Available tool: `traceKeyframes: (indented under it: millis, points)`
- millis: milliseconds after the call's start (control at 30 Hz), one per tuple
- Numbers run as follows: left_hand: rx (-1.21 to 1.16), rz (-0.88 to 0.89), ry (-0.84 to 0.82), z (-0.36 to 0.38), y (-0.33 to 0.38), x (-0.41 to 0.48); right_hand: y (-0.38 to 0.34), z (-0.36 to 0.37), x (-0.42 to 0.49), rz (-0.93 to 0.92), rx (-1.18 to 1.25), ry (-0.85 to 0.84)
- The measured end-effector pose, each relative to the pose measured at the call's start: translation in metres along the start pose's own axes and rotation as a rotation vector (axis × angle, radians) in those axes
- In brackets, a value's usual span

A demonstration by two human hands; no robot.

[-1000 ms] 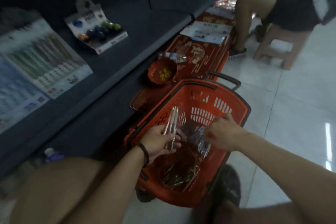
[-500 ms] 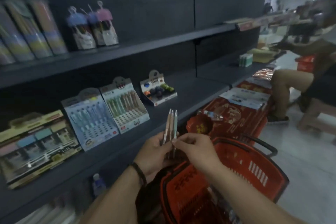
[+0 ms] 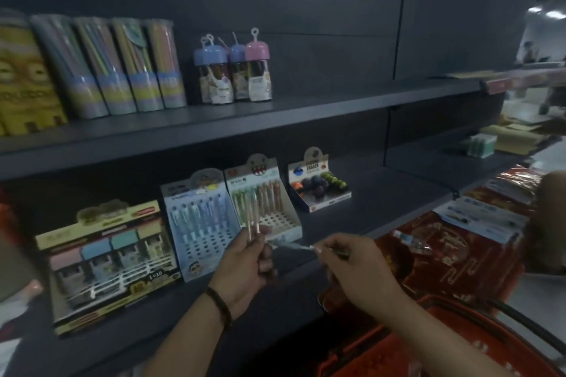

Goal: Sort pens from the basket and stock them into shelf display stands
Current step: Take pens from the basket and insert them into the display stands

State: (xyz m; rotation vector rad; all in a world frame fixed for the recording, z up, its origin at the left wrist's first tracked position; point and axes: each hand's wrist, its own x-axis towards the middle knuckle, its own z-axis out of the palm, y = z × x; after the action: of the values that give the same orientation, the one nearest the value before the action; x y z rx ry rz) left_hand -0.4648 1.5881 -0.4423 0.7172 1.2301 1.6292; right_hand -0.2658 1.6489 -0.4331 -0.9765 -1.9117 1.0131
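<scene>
The left hand (image 3: 245,266), a dark band at its wrist, is curled round a small bunch of pale pens (image 3: 253,225) held upright in front of the lower shelf (image 3: 367,211). Just to its right, the right hand (image 3: 349,269) pinches a single pen (image 3: 294,245) lying crosswise, its tip pointing toward the left hand. Behind the bunch, near the front edge of the shelf, stand two tilted display stands: a blue one (image 3: 202,223) with rows of pens above empty holes, and a white one (image 3: 266,202) with green and brown pens. An eraser box (image 3: 318,187) sits further right; a pastel box (image 3: 107,260) sits toward the left end. The upper shelf (image 3: 275,113) carries tall tubes and capped jars. The shelving is dark and the room dim. The red basket (image 3: 459,340) is cut off at the bottom right corner, its contents impossible to make out. Printing on the stands is blurred.
</scene>
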Motion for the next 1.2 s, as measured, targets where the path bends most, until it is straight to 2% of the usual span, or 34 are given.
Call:
traceKeyframes:
  millis: [67,200,300,367,500,567,633,733,800,900,967,1033,1200]
  points:
    - [-0.039,0.011,-0.016,-0.013,0.012,0.017,-0.004,0.011,0.017,0.052,0.112,-0.008]
    - [0.106,0.006,-0.066,-0.035,0.015,0.045,-0.011,0.032,0.05,0.147,0.304,-0.011]
    - [0.033,-0.019,-0.106,-0.049,0.004,0.061,-0.013,0.053,0.078,0.24,0.475,0.071]
    - [0.005,-0.012,-0.062,-0.054,-0.001,0.073,-0.013,0.072,0.095,0.303,0.602,0.143]
    - [0.058,0.032,0.008,-0.061,-0.004,0.091,-0.009,0.108,0.129,0.338,0.653,0.265]
    - [-0.001,-0.013,-0.008,-0.066,-0.004,0.098,-0.005,0.118,0.145,0.307,0.599,0.286]
    - [-0.021,-0.057,-0.021,-0.072,-0.003,0.106,-0.002,0.123,0.156,0.239,0.552,0.231]
    - [0.033,-0.057,0.0,-0.083,-0.002,0.114,-0.004,0.126,0.167,0.126,0.538,0.087]
    - [0.129,-0.023,0.009,-0.09,0.0,0.115,-0.005,0.128,0.175,0.094,0.477,0.113]
    - [0.174,-0.024,0.019,-0.1,0.006,0.116,-0.005,0.131,0.188,0.057,0.29,0.203]
    - [0.183,-0.029,0.041,-0.106,0.008,0.117,-0.003,0.135,0.199,0.0,0.061,0.231]
    - [0.183,-0.029,0.061,-0.111,0.009,0.117,0.0,0.141,0.208,-0.071,-0.114,0.221]
    - [0.179,-0.02,0.106,-0.122,0.015,0.117,0.004,0.158,0.22,-0.134,-0.331,0.175]
